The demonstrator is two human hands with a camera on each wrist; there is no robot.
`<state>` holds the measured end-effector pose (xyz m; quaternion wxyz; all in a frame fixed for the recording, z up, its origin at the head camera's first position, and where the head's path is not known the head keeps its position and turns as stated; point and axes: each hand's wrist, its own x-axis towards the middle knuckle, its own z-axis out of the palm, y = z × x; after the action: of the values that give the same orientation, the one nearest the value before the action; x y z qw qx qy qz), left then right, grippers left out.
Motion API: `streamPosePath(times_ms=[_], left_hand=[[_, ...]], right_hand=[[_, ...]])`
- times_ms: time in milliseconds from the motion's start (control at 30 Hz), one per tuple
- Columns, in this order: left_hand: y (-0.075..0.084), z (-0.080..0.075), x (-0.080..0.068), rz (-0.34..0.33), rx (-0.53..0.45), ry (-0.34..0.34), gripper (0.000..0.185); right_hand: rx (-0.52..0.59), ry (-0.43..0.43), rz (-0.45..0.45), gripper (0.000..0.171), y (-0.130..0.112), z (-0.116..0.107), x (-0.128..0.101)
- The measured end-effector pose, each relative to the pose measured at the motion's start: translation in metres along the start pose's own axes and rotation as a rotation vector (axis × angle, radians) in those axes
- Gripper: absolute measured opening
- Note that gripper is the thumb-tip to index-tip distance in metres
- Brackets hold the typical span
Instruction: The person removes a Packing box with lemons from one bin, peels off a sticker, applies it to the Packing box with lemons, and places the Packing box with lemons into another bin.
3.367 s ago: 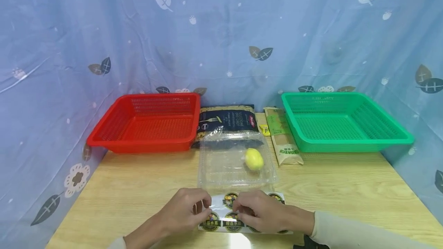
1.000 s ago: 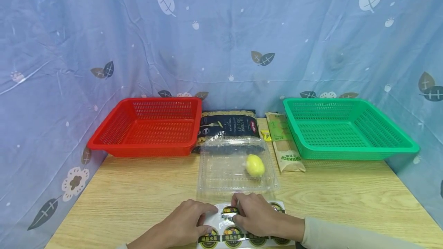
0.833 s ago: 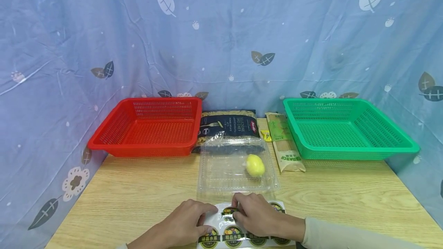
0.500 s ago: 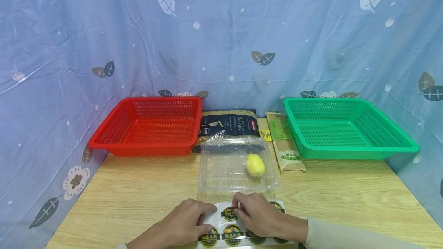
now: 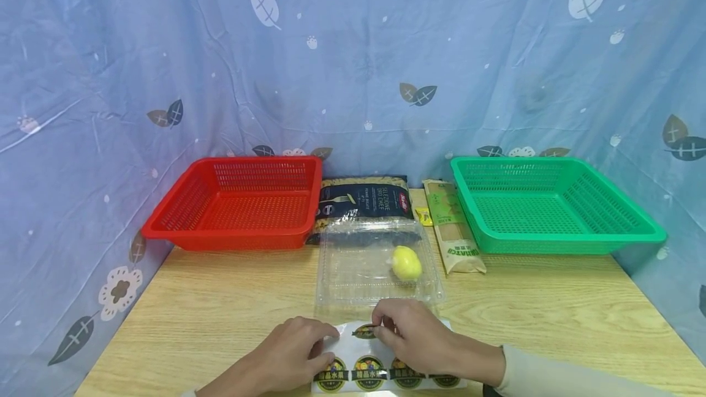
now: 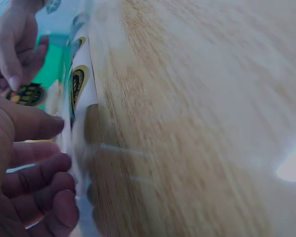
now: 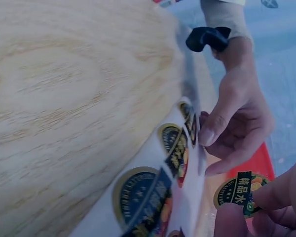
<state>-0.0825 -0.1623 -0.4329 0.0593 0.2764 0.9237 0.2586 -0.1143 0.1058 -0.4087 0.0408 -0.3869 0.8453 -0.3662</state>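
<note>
In the head view, the right hand (image 5: 416,336) pinches a round fruit sticker (image 5: 363,331) between thumb and forefinger, holding it tilted over the far side of a white label sheet (image 5: 346,347). The sheet lies on the wooden counter (image 5: 231,299), four more round labels showing along its near row. The left hand (image 5: 298,348) is at the sheet's left end, its fingers loosely bent and a gap between thumb and forefinger. Just beyond the sheet is a clear plastic container (image 5: 353,271), a lemon (image 5: 406,263) within its outline. The container's far edge overlaps a bag of penne pasta (image 5: 364,198). To the right lie a small yellow packet (image 5: 424,215) and a long paper pack (image 5: 453,225) beside a green basket (image 5: 562,244); a red basket (image 5: 231,239) stands to the left, and a blue patterned curtain (image 5: 353,66) hangs behind.

In the left wrist view, the left hand's fingers bend near the sheet's edge, while the right hand holds the sticker farther off.

In the right wrist view, the printed face of the sticker shows in the right hand's pinch, beside the sheet. The left thumb is at the sheet's edge; whether it presses down, I cannot tell. A black band (image 7: 207,39) shows at the left wrist.
</note>
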Motion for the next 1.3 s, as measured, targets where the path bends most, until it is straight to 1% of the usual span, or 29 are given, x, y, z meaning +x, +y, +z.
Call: streamPosePath(times_ms=[167, 267, 400, 533, 667, 767, 867, 933, 1000, 1200, 1300], left_hand=[[0.000, -0.002, -0.003, 0.043, -0.012, 0.070, 0.016], [0.002, -0.005, -0.004, 0.071, -0.019, 0.102, 0.014], [0.006, -0.008, -0.003, 0.109, -0.033, 0.151, 0.010], [0.013, -0.009, 0.002, 0.167, -0.052, 0.225, 0.009], [0.021, -0.012, 0.009, 0.213, -0.063, 0.287, 0.011], [0.026, -0.016, 0.014, 0.230, -0.067, 0.336, 0.012], [0.029, -0.024, 0.020, 0.244, -0.073, 0.400, 0.015], [0.030, -0.030, 0.024, 0.242, -0.079, 0.443, 0.017], [0.031, -0.035, 0.027, 0.224, -0.092, 0.472, 0.018], [0.035, -0.050, 0.036, 0.104, -0.120, 0.485, 0.018], [0.039, -0.054, 0.044, 0.062, -0.115, 0.491, 0.019]], right_hand=[[-0.023, 0.049, -0.035, 0.015, -0.005, -0.008, -0.001], [-0.006, 0.058, -0.060, 0.015, -0.006, -0.012, 0.000], [0.065, 0.043, -0.074, 0.014, -0.005, -0.018, 0.002], [0.129, 0.021, -0.041, 0.010, -0.006, -0.024, 0.004], [0.191, 0.008, 0.012, 0.008, -0.006, -0.030, 0.007], [0.233, 0.018, 0.035, 0.007, -0.007, -0.034, 0.011], [0.242, 0.057, 0.030, 0.008, -0.008, -0.039, 0.015], [0.232, 0.096, 0.012, 0.010, -0.008, -0.042, 0.017], [0.237, 0.133, -0.001, 0.012, -0.009, -0.044, 0.019], [0.258, 0.243, -0.033, 0.012, -0.010, -0.045, 0.028], [0.249, 0.297, -0.024, 0.012, -0.010, -0.048, 0.032]])
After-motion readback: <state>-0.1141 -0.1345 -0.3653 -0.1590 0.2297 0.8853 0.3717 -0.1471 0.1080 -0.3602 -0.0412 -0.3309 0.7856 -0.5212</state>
